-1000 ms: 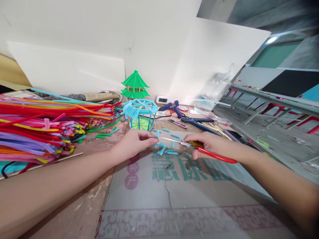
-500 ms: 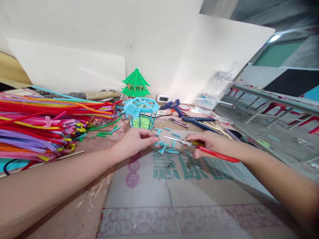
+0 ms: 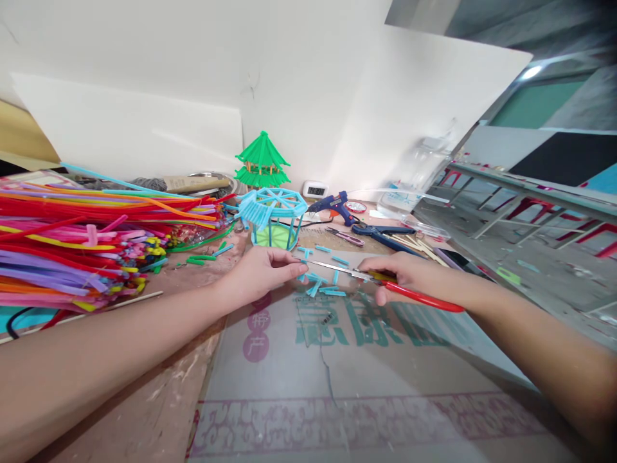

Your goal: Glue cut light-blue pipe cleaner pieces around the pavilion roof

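Note:
My right hand (image 3: pixel 393 273) is wrapped round red-handled scissors (image 3: pixel 357 273), whose narrow blades point left. At their tips, my left hand (image 3: pixel 270 273) is closed in a pinch; whatever lies between thumb and finger is too small to make out. Short light-blue pipe cleaner pieces (image 3: pixel 332 291) lie scattered under and around the blades. Just beyond my left hand stands a light-blue pipe cleaner frame (image 3: pixel 274 204) with a pale green base and a partly covered roof edge. Behind it rises a green tiered roof (image 3: pixel 263 154).
Bundles of coloured pipe cleaners (image 3: pixel 96 241) fill the left side. A blue glue gun (image 3: pixel 335 206), small pink-handled snips (image 3: pixel 346 236), blue-handled pliers (image 3: pixel 385 235), a white digital timer (image 3: pixel 315 190) and a clear plastic jug (image 3: pixel 417 173) line the back. A printed plastic sheet (image 3: pixel 289 379) covers the front.
Both hands and the scissors stay almost in place. The view has shifted only slightly.

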`<state>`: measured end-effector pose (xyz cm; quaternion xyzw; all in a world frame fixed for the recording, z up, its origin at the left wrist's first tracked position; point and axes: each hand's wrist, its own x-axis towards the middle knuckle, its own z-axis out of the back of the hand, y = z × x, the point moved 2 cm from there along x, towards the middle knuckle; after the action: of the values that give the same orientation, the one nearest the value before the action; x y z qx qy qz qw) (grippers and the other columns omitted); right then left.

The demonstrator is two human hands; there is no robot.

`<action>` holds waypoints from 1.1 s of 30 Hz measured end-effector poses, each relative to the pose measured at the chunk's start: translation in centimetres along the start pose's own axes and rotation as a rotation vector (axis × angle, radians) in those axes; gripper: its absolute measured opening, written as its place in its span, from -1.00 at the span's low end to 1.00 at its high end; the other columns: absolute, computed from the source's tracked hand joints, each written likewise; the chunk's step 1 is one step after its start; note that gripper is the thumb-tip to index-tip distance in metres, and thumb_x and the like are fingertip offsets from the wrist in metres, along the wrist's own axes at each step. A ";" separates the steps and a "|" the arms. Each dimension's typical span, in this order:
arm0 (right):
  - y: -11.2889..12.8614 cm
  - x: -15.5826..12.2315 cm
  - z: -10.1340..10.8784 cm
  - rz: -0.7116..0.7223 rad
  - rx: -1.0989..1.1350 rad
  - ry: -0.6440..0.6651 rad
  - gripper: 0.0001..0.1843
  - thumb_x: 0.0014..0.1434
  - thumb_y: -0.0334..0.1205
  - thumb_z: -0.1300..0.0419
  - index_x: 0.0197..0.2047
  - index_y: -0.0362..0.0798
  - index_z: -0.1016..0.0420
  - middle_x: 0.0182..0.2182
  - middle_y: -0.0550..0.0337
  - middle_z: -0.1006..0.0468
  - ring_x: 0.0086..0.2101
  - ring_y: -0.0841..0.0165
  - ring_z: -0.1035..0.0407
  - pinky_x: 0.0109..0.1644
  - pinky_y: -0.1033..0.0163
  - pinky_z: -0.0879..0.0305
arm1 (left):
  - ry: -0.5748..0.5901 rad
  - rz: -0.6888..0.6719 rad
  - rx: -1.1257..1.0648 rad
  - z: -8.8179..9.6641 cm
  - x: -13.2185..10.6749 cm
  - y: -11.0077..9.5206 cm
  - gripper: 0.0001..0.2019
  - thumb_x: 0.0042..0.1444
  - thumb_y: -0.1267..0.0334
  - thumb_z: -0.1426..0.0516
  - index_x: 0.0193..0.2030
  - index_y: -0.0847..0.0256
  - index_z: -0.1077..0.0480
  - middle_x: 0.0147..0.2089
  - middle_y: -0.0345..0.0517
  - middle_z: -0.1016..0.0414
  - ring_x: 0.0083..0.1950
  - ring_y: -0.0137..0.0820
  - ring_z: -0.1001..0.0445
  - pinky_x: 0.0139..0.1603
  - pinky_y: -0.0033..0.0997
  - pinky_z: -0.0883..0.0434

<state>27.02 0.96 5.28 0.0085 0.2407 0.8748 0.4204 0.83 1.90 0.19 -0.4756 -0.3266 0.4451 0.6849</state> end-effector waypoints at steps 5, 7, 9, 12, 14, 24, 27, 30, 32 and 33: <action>-0.1 0.0 -0.1 0.001 0.024 0.001 -0.62 0.14 0.12 -0.18 -0.20 -0.03 -0.48 -0.38 0.20 -0.52 -0.36 0.28 -0.36 -0.29 0.27 -0.15 | 0.008 -0.008 -0.017 0.0 0.0 -0.1 -0.73 0.05 0.09 -0.21 -0.39 0.30 -0.55 -0.44 -0.15 -0.56 -0.53 -0.53 -0.31 -0.54 -0.55 -0.16; -0.3 0.0 -0.2 0.000 0.031 0.011 -0.61 0.15 0.13 -0.18 -0.19 -0.03 -0.48 -0.40 0.20 -0.53 -0.36 0.27 -0.37 -0.30 0.27 -0.15 | 0.009 -0.012 -0.016 0.0 0.0 -0.1 -0.74 0.05 0.10 -0.21 -0.39 0.30 -0.55 -0.43 -0.15 -0.56 -0.52 -0.53 -0.31 -0.53 -0.56 -0.17; -0.4 0.0 -0.2 -0.007 0.020 0.017 -0.61 0.15 0.14 -0.17 -0.20 -0.03 -0.47 -0.42 0.20 -0.54 -0.38 0.27 -0.37 -0.30 0.27 -0.14 | 0.005 -0.012 -0.009 0.0 0.0 -0.1 -0.74 0.05 0.10 -0.21 -0.39 0.30 -0.55 -0.44 -0.15 -0.54 -0.52 -0.54 -0.30 -0.54 -0.56 -0.17; -0.5 0.0 -0.3 -0.010 0.004 0.020 -0.61 0.15 0.15 -0.17 -0.22 -0.03 -0.46 -0.44 0.22 -0.52 -0.39 0.28 -0.36 -0.31 0.28 -0.14 | -0.001 -0.006 0.002 0.1 0.1 0.0 -0.73 0.05 0.08 -0.21 -0.39 0.30 -0.55 -0.48 -0.18 -0.51 -0.55 -0.56 -0.24 -0.57 -0.57 -0.13; -0.5 0.1 -0.3 0.001 -0.003 0.005 -0.61 0.14 0.15 -0.18 -0.24 -0.03 -0.46 -0.43 0.23 -0.50 -0.40 0.30 -0.34 -0.31 0.29 -0.13 | -0.004 -0.010 0.006 0.1 0.1 0.1 -0.71 0.05 0.07 -0.21 -0.38 0.30 -0.55 -0.49 -0.18 -0.50 -0.56 -0.57 -0.21 -0.58 -0.56 -0.11; -1.3 -0.1 0.5 -0.008 -0.030 -0.079 -0.56 0.12 0.19 -0.16 -0.24 -0.04 -0.47 -0.41 0.25 -0.40 -0.43 0.35 -0.23 -0.38 0.31 -0.06 | 0.030 -0.060 -0.017 -0.1 0.3 0.6 -0.72 0.06 0.06 -0.20 -0.37 0.28 -0.54 -0.38 -0.11 -0.59 -0.40 -0.43 -0.45 -0.40 -0.52 -0.30; -2.3 -0.4 0.9 -0.093 -0.100 -0.080 -0.49 0.09 0.23 -0.17 -0.11 -0.02 -0.49 -0.36 0.21 -0.48 -0.39 0.30 -0.32 -0.35 0.28 -0.13 | 0.049 -0.103 0.009 -0.3 0.3 0.8 -0.72 0.07 0.06 -0.18 -0.36 0.26 -0.55 -0.35 -0.12 -0.59 -0.35 -0.41 -0.47 -0.33 -0.50 -0.33; -3.8 -0.2 0.7 -0.190 -0.184 -0.088 -0.40 0.03 0.26 -0.22 0.02 0.05 -0.47 -0.26 0.18 -0.56 -0.34 0.24 -0.41 -0.29 0.24 -0.22 | 0.007 -0.093 0.059 -0.2 0.2 0.5 -0.73 0.06 0.07 -0.18 -0.37 0.26 -0.55 -0.41 -0.17 -0.55 -0.40 -0.44 -0.43 -0.37 -0.51 -0.30; -4.8 0.0 0.6 -0.211 -0.206 -0.134 -0.36 0.02 0.24 -0.23 0.11 0.10 -0.43 -0.09 0.13 -0.57 -0.23 0.16 -0.46 -0.19 0.18 -0.28 | -0.040 -0.086 0.085 -0.1 0.1 0.2 -0.73 0.05 0.08 -0.18 -0.38 0.27 -0.54 -0.44 -0.18 -0.53 -0.43 -0.45 -0.40 -0.40 -0.51 -0.28; -5.3 0.1 0.5 -0.202 -0.213 -0.153 -0.36 0.04 0.21 -0.22 0.14 0.11 -0.42 -0.02 0.11 -0.55 -0.16 0.12 -0.46 -0.14 0.14 -0.31 | -0.059 -0.086 0.093 -0.1 0.0 0.0 -0.74 0.05 0.09 -0.18 -0.38 0.27 -0.54 -0.44 -0.18 -0.53 -0.42 -0.44 -0.40 -0.39 -0.51 -0.29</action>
<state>30.92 4.00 3.44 0.0063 0.1134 0.8456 0.5216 0.93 1.91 0.17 -0.4156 -0.3458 0.4437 0.7148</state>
